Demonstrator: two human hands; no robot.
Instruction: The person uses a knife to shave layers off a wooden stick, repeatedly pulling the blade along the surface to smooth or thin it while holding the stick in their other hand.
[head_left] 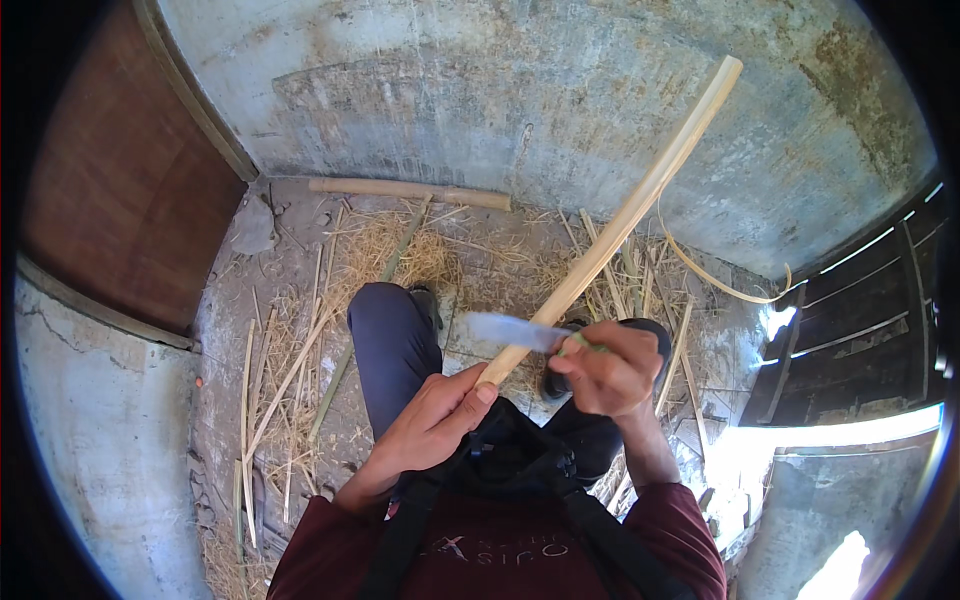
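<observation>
Your left hand (440,415) is gripping the near end of a long bamboo strip (620,220), its thumb pressing beside the tip, while the strip is slanting away from you, up and to the right. Your right hand (608,372) is clasping the green handle of a knife (510,332), and the blade is pointing left across the strip, just beyond your left hand — it is blurring, so whether it is touching the surface is impossible to tell.

Judging by how things are lying, the shaving is well under way: the strip's visible face is showing pale along its length, and a thin curl (740,296) is hanging beside it, seemingly joined partway up. That curl is apparently not coming free yet. The underside is facing out of sight, so how much is remaining there is unclear.

On the floor, loose shavings (420,258) are heaping up beyond your knees, other strips (285,390) are lying to your left, and a round pole (410,190) is resting along the foot of the wall (400,110).
</observation>
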